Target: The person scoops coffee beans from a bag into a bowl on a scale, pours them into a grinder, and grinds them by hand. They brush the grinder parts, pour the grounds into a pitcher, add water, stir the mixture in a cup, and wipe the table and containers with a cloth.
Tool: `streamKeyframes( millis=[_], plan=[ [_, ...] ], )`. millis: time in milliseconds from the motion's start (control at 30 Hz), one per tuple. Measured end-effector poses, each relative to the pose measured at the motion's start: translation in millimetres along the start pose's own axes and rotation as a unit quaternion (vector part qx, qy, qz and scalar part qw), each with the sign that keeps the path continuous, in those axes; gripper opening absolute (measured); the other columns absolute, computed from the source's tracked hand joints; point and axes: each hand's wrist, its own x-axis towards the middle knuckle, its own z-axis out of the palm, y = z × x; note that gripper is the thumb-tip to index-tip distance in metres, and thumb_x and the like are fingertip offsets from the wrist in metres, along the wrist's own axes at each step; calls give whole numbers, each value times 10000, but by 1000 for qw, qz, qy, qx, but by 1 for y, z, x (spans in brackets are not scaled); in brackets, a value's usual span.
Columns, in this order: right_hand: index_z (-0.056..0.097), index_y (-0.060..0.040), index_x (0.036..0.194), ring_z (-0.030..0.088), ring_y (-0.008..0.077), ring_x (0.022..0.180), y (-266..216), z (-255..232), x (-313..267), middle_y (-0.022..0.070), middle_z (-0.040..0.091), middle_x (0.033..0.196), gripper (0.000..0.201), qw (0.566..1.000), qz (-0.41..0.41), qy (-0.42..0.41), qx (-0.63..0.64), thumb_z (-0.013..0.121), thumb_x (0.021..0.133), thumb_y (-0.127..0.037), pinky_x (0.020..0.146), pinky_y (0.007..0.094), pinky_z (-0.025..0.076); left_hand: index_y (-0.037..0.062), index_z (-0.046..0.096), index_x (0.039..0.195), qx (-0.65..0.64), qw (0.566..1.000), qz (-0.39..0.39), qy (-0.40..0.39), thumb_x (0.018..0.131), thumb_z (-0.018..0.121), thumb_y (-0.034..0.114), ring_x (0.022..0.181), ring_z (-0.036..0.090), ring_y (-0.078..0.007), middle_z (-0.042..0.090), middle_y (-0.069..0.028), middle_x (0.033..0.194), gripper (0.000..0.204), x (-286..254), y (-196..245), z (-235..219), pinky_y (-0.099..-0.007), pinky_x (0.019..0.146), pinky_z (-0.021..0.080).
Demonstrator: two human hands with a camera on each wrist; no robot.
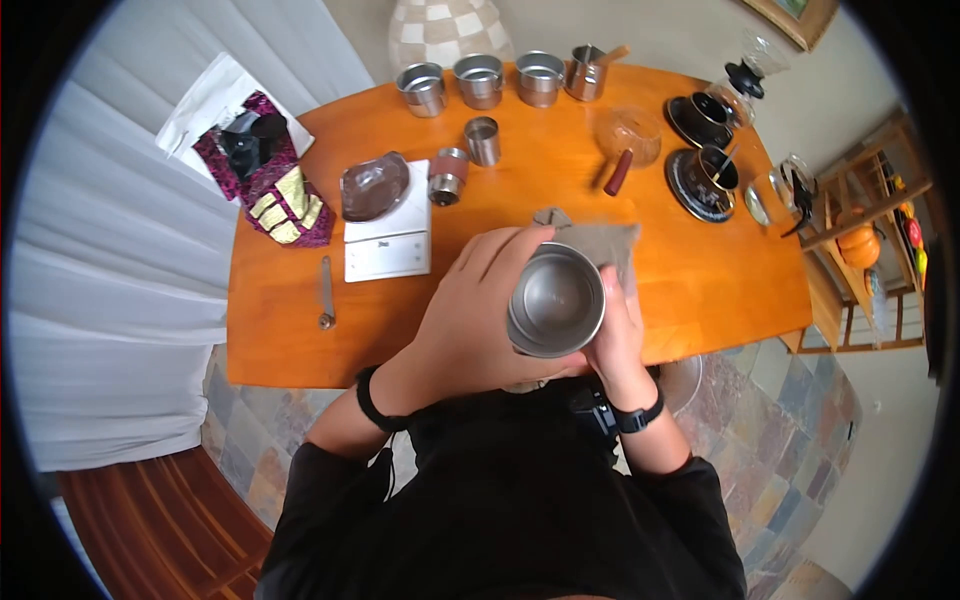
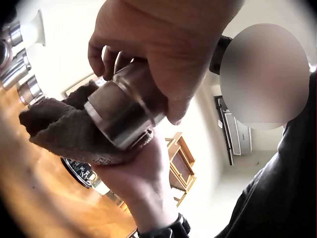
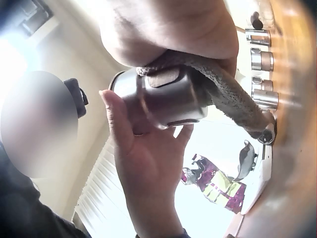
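Both hands hold a stainless steel cup [image 1: 557,300] over the table's near edge, its open mouth toward the head camera. My left hand [image 1: 475,305] grips the cup's side, with fingers and thumb curled around it, as the left wrist view also shows the cup [image 2: 131,104] tilted. Against the cup's other side, my right hand [image 1: 620,330] holds a grey-brown cloth [image 1: 608,243]. In the right wrist view the cloth [image 3: 225,94] lies between the right palm and the cup and hangs down past it. Part of the right hand's grip is hidden behind the cup.
On the wooden table [image 1: 710,290], a white scale [image 1: 388,257] bears a dark brown dish [image 1: 376,188]. Left of it are a purple bag [image 1: 285,205] and a long-handled spoon [image 1: 326,290]. Several metal cups [image 1: 480,80] line the back; black cups on saucers [image 1: 700,185] stand right.
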Motion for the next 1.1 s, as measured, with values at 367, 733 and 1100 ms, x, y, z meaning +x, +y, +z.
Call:
streamKeyframes(
  millis=[367,733,1100],
  plan=[
    [410,6,1394,571,184,1085,-19,-33,-17,87,599,1174,546,996,-34,-71,-50,621,984,-286,943,329,451,-44,473,1363,12,977,-157,147,829,768,315,1189,574,-252,579,-208,1287,708,62,-94,-111,-363,1013,456],
    [548,46,1188,579,191,988,-26,-68,-42,96,611,1068,527,971,52,-176,-155,441,1038,-448,875,315,463,-19,444,1405,335,865,-361,-91,617,774,426,1211,545,-458,504,-353,1325,963,163,-292,-140,-423,1014,477],
    [650,8,1118,654,358,965,-91,-113,-64,176,660,1005,406,912,-57,-97,-396,662,712,1,850,361,506,-62,467,1387,254,859,-431,-111,577,818,390,1165,617,-383,613,-278,1272,992,184,-353,-135,-397,975,505]
  ],
)
